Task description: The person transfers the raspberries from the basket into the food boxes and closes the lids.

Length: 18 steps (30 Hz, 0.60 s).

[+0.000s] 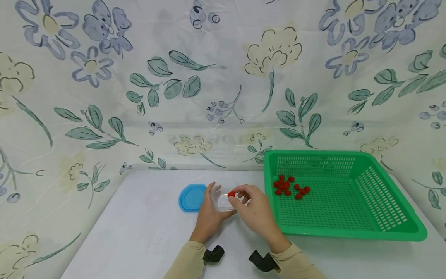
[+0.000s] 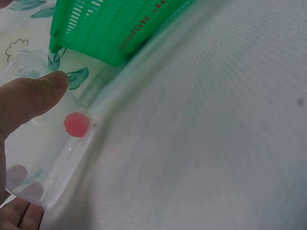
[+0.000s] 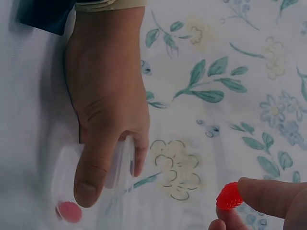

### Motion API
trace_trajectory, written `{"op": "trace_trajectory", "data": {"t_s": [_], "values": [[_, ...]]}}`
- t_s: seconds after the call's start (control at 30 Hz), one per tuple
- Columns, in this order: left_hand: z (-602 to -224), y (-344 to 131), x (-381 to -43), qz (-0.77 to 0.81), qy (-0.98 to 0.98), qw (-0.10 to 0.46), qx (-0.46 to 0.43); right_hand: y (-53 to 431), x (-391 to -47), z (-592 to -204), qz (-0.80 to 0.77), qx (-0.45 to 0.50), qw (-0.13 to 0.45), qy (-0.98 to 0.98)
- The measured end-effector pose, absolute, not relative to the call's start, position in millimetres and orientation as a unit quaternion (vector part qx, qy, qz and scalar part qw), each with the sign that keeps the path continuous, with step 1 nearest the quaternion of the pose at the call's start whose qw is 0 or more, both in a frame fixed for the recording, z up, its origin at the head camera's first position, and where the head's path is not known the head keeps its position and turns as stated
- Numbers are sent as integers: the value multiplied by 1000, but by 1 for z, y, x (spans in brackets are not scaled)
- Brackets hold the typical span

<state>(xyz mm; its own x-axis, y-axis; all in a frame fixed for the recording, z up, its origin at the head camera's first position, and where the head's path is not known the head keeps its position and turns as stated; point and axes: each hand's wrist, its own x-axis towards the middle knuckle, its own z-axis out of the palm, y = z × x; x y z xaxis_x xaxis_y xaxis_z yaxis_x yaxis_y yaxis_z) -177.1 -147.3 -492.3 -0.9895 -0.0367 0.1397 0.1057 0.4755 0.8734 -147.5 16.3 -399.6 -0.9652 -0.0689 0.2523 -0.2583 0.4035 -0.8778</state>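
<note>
My left hand (image 1: 210, 217) grips a clear plastic container (image 2: 43, 143), its thumb lying along the near side and its fingers round the far side. Through the wall of the container a raspberry (image 2: 76, 124) shows near the bottom; the right wrist view shows this raspberry (image 3: 71, 212) too. Between thumb and fingertips, my right hand (image 1: 257, 211) pinches another red raspberry (image 3: 230, 196). In the head view that pinched raspberry (image 1: 231, 194) is at the container's opening. Just left of the container a blue lid (image 1: 192, 198) lies on the table, partly covered by my left fingers.
A green perforated basket (image 1: 348, 232) stands to the right on the white table (image 1: 139, 232). Several raspberries (image 1: 283, 185) lie in its left part. Behind the table hangs a floral cloth (image 1: 223, 85). Each wrist wears a black device (image 1: 263, 261).
</note>
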Motion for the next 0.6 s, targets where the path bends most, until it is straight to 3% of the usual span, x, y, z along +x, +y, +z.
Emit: {"op": "trace_trajectory", "data": {"t_s": [0.6], "values": [[-490,-149,-175,-512,-855,77,-30,2,-165,-436,569,72,129,-809]]}}
